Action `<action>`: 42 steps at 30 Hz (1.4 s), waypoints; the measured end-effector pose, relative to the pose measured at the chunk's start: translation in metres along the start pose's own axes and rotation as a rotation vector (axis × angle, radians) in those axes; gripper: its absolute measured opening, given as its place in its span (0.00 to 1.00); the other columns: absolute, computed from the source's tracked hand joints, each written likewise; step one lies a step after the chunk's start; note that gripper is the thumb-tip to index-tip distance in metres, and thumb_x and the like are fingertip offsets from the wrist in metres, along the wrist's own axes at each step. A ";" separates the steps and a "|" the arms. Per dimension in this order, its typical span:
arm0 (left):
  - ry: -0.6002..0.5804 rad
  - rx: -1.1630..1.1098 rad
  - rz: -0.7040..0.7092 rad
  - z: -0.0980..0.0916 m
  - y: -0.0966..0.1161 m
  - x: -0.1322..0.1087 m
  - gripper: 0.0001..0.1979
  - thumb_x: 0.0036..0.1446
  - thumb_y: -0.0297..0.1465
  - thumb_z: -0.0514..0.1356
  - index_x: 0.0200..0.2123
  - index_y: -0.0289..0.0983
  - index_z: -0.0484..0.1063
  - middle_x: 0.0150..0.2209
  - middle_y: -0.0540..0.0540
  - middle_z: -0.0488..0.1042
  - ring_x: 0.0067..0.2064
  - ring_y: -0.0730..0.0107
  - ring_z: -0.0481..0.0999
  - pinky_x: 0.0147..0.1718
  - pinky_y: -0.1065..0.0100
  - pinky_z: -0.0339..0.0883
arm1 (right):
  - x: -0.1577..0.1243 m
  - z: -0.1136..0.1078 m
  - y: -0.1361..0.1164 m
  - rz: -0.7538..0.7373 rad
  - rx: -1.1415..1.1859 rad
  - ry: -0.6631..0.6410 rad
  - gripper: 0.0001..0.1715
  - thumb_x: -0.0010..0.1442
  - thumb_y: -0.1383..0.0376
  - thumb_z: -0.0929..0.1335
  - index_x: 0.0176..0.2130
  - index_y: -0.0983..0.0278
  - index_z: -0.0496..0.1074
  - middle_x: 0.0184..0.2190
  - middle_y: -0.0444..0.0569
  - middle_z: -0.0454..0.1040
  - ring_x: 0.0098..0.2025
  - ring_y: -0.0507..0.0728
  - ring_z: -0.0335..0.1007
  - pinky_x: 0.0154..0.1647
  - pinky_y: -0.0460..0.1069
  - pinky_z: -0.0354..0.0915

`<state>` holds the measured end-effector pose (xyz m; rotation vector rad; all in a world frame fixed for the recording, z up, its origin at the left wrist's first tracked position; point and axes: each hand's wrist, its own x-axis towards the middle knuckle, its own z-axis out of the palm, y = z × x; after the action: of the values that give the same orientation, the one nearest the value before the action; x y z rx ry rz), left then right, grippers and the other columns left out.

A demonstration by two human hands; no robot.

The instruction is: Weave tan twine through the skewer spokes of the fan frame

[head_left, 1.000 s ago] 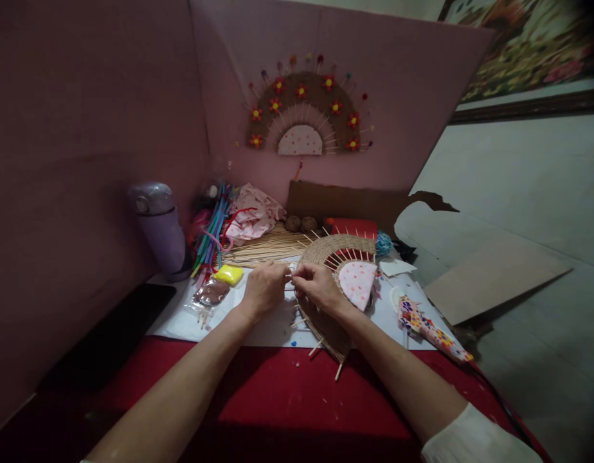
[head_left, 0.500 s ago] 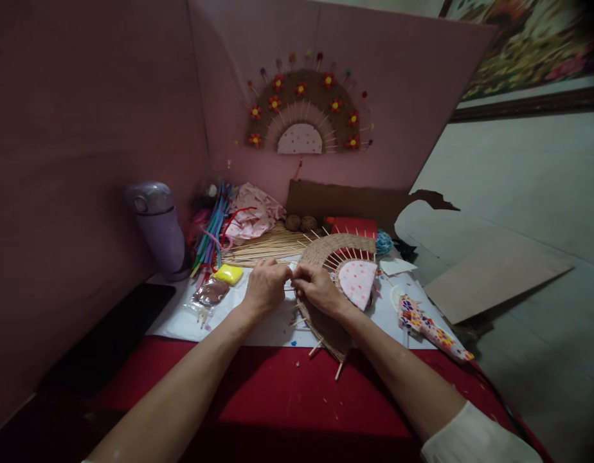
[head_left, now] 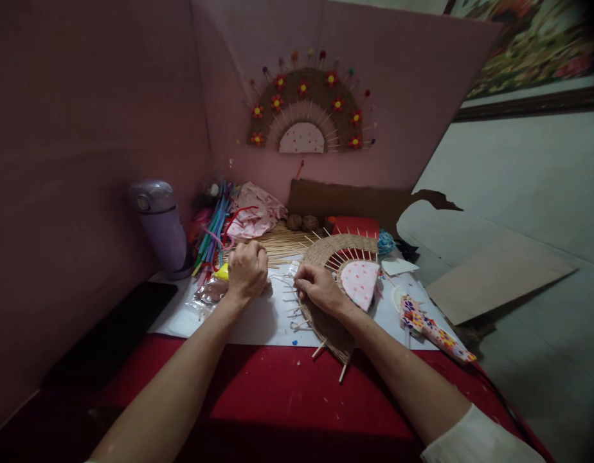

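I am resting my right hand (head_left: pixel 320 288) on the woven fan (head_left: pixel 321 252), which is lying on the white sheet (head_left: pixel 270 319) toward the far edge of the table (head_left: pixel 287 399). I am pressing my thumb and forefinger together at the fan's left rim, where the stick ends are jutting out; whatever is sitting between the fingertips is too small to make out. A pink dotted half-disc (head_left: pixel 359 283) is lying at the fan's middle, just to the right of my wrist.

I am holding my left hand (head_left: pixel 247 270) well apart from the fan, curled into a loose fist, and I cannot tell whether anything is inside it. It is hovering at the sheet's far left corner, over a yellow packet (head_left: pixel 222 272) and just beside a clear packet (head_left: pixel 210 292) with something brown in it.

Behind my hands, a bundle of thin sticks (head_left: pixel 278 241) is lying along the far edge. A purple bottle (head_left: pixel 159 222) is standing at the far left corner, with coloured pipe cleaners (head_left: pixel 213 226) leaning next to it. A patterned cone (head_left: pixel 434 331) is lying near the right edge.
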<state>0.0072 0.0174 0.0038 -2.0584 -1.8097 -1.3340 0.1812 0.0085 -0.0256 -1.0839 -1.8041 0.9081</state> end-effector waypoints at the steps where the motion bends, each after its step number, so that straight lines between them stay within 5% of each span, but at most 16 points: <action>1: 0.013 -0.105 -0.036 0.001 0.001 0.001 0.12 0.56 0.29 0.46 0.27 0.37 0.67 0.27 0.45 0.69 0.33 0.66 0.66 0.33 0.64 0.58 | 0.001 0.000 0.001 0.006 0.006 0.010 0.02 0.49 0.70 0.62 0.27 0.63 0.63 0.20 0.39 0.65 0.19 0.47 0.63 0.21 0.43 0.59; 4: -0.005 -0.436 -0.115 -0.005 0.008 0.001 0.15 0.57 0.32 0.44 0.22 0.37 0.63 0.21 0.50 0.64 0.25 0.73 0.63 0.26 0.70 0.58 | 0.003 0.001 0.001 0.022 0.048 0.026 0.02 0.48 0.69 0.63 0.28 0.63 0.63 0.20 0.39 0.66 0.18 0.47 0.63 0.20 0.43 0.58; 6: -0.212 -0.669 -0.119 -0.017 0.015 -0.002 0.17 0.56 0.36 0.47 0.19 0.36 0.63 0.18 0.51 0.63 0.22 0.75 0.62 0.23 0.72 0.57 | 0.003 0.001 0.000 0.035 0.080 0.024 0.02 0.48 0.68 0.63 0.28 0.64 0.63 0.20 0.39 0.65 0.18 0.48 0.62 0.20 0.43 0.59; 7: -0.460 -0.793 -0.098 -0.025 0.019 -0.004 0.17 0.55 0.37 0.50 0.18 0.36 0.64 0.17 0.51 0.64 0.21 0.76 0.63 0.22 0.72 0.57 | 0.003 0.001 -0.001 0.040 0.097 0.023 0.01 0.48 0.68 0.63 0.27 0.64 0.63 0.20 0.39 0.65 0.18 0.48 0.62 0.20 0.43 0.59; 9: -1.198 -0.935 0.016 -0.040 0.027 -0.009 0.10 0.46 0.37 0.60 0.24 0.34 0.73 0.21 0.48 0.73 0.24 0.72 0.69 0.23 0.71 0.62 | 0.003 0.000 -0.003 0.051 0.138 0.020 0.02 0.48 0.67 0.64 0.27 0.64 0.63 0.18 0.39 0.64 0.18 0.48 0.61 0.20 0.44 0.58; 10: -1.469 -0.947 0.066 -0.044 0.030 -0.011 0.12 0.42 0.34 0.64 0.32 0.34 0.76 0.27 0.45 0.76 0.26 0.69 0.72 0.24 0.70 0.64 | 0.003 -0.001 -0.004 0.057 0.158 0.017 0.03 0.47 0.66 0.64 0.27 0.64 0.63 0.18 0.39 0.64 0.18 0.48 0.61 0.20 0.44 0.58; 11: -1.590 -0.959 0.077 -0.046 0.033 -0.012 0.16 0.41 0.33 0.64 0.37 0.35 0.76 0.30 0.44 0.77 0.26 0.69 0.73 0.24 0.70 0.64 | 0.002 -0.002 -0.005 0.061 0.173 0.016 0.04 0.47 0.66 0.65 0.27 0.64 0.64 0.18 0.39 0.64 0.18 0.48 0.61 0.21 0.44 0.59; 13: -1.440 -0.954 0.032 -0.040 0.035 -0.014 0.14 0.43 0.34 0.63 0.34 0.34 0.77 0.25 0.45 0.76 0.21 0.74 0.69 0.19 0.73 0.60 | 0.002 -0.003 -0.006 0.060 0.178 0.017 0.05 0.47 0.65 0.66 0.27 0.64 0.64 0.19 0.39 0.65 0.20 0.48 0.61 0.22 0.44 0.59; 16: -0.855 -0.832 -0.143 -0.016 0.028 -0.012 0.09 0.46 0.32 0.60 0.28 0.32 0.75 0.17 0.50 0.70 0.16 0.80 0.62 0.15 0.76 0.54 | 0.002 -0.004 -0.006 0.060 0.159 0.018 0.06 0.46 0.65 0.67 0.26 0.64 0.65 0.19 0.40 0.65 0.20 0.48 0.61 0.23 0.44 0.59; 18: -0.566 -0.649 -0.175 0.000 0.020 -0.012 0.07 0.47 0.30 0.58 0.28 0.33 0.73 0.18 0.51 0.70 0.18 0.79 0.64 0.17 0.76 0.55 | 0.002 -0.003 -0.005 0.068 0.165 0.014 0.05 0.47 0.65 0.66 0.26 0.64 0.65 0.18 0.39 0.65 0.20 0.48 0.60 0.23 0.44 0.59; 20: -0.461 -0.513 -0.092 0.010 0.014 -0.012 0.07 0.46 0.31 0.59 0.28 0.34 0.73 0.22 0.49 0.72 0.23 0.76 0.68 0.21 0.75 0.58 | 0.001 -0.003 -0.005 0.063 0.162 0.009 0.05 0.47 0.65 0.66 0.26 0.64 0.65 0.17 0.39 0.65 0.20 0.48 0.60 0.23 0.44 0.59; 23: -0.444 -0.401 -0.018 0.013 0.012 -0.014 0.07 0.47 0.32 0.60 0.25 0.34 0.73 0.23 0.48 0.73 0.24 0.74 0.69 0.22 0.74 0.58 | 0.000 -0.002 -0.005 0.045 0.120 0.000 0.04 0.49 0.65 0.66 0.26 0.64 0.65 0.17 0.40 0.65 0.20 0.48 0.61 0.23 0.44 0.59; 28: -0.581 -0.459 -0.010 0.010 0.018 -0.017 0.08 0.51 0.29 0.55 0.26 0.34 0.73 0.18 0.50 0.71 0.20 0.77 0.68 0.20 0.75 0.58 | -0.002 -0.001 -0.007 0.030 0.098 0.016 0.04 0.50 0.65 0.65 0.26 0.64 0.66 0.18 0.40 0.66 0.21 0.48 0.60 0.23 0.44 0.57; 36: -0.489 -0.354 0.034 0.012 0.013 -0.013 0.10 0.46 0.21 0.52 0.26 0.34 0.73 0.19 0.50 0.71 0.21 0.77 0.69 0.21 0.76 0.58 | -0.002 -0.001 -0.008 0.037 0.111 0.000 0.01 0.49 0.68 0.63 0.27 0.64 0.65 0.16 0.39 0.65 0.19 0.48 0.61 0.22 0.43 0.58; 39: -0.392 -0.371 -0.026 0.009 0.009 -0.009 0.08 0.47 0.23 0.53 0.27 0.34 0.72 0.22 0.49 0.73 0.22 0.77 0.69 0.21 0.75 0.58 | -0.002 -0.001 -0.006 0.073 0.104 0.047 0.02 0.49 0.68 0.64 0.28 0.64 0.65 0.18 0.39 0.66 0.19 0.48 0.62 0.22 0.44 0.59; 42: -0.482 -0.402 -0.050 0.007 0.012 -0.009 0.09 0.49 0.32 0.57 0.21 0.33 0.71 0.18 0.50 0.70 0.19 0.77 0.66 0.19 0.76 0.57 | -0.003 -0.002 -0.006 0.064 0.064 0.051 0.02 0.50 0.67 0.64 0.27 0.64 0.65 0.17 0.40 0.66 0.19 0.49 0.63 0.23 0.44 0.59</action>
<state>0.0217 0.0110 -0.0013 -2.7634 -1.8875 -1.3987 0.1820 0.0041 -0.0206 -1.1193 -1.6957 0.9611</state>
